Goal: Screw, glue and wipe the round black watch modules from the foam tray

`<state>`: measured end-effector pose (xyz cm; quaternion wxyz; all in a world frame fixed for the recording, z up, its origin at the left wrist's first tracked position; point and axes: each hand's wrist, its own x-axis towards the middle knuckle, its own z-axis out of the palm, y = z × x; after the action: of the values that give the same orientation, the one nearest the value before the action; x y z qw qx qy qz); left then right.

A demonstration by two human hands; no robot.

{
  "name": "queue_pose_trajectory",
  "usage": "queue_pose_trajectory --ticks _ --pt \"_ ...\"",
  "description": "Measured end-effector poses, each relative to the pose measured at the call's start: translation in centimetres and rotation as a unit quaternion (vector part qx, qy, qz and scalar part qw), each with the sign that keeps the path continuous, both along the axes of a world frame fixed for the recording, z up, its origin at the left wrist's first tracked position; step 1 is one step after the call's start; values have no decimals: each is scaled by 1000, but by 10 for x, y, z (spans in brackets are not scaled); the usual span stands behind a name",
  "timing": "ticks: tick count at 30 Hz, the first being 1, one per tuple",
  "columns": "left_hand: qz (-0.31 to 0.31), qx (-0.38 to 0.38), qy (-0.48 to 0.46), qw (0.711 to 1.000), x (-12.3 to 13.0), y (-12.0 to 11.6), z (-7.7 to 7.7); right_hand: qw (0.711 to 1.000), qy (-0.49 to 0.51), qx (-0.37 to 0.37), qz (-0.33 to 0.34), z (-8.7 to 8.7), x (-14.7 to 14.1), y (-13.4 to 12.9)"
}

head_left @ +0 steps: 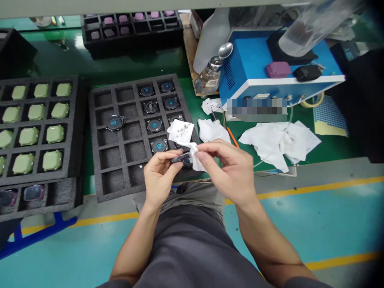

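Over the right front part of a dark foam tray (108, 178), my left hand (159, 172) pinches a small black watch case (177, 158) between thumb and fingers. A white wipe (196, 160) is pinched in my right hand (229, 170), its edge against the right side of the case. In the tray, round black watches (155, 125) fill several compartments on the right, and one watch (114, 123) sits at the left. A white wipe with dark specks (181, 131) lies on the tray just beyond my hands.
Left stands a foam tray of green cases (36, 112). At the back are a tray of purple pieces (132, 40), a glass bottle (209, 78) and a blue machine (255, 60). Crumpled wipes (267, 140) and an orange stick (233, 136) lie to the right.
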<state>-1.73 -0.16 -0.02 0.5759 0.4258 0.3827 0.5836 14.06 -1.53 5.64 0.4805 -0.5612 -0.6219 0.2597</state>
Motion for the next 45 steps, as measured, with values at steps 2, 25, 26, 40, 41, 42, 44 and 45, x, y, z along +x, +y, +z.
queue_pose_trajectory --ticks 2,25,26,40,41,42,44,45 --pt "23 -2 17 1000 1 -1 0 1000 -14 18 18 -3 -8 2" --pt "36 -139 -50 988 -1 2 10 998 -16 -60 5 -3 -14 17" --pt "42 -134 -53 989 -2 1 9 997 -26 -67 14 -3 -14 17" --pt "178 -23 376 909 -106 -15 61 988 116 -103 -19 -45 -6 15" --pt "173 -29 448 877 -122 -18 64 986 125 -108 -13 -47 -7 15" --pt "150 -41 502 851 -134 -21 67 985 132 -113 -9 -49 -7 15" --pt "88 -58 568 816 -147 -29 66 983 141 -117 -1 -53 -7 14" --pt "60 -61 598 797 -148 -34 64 983 142 -116 0 -54 -6 14"
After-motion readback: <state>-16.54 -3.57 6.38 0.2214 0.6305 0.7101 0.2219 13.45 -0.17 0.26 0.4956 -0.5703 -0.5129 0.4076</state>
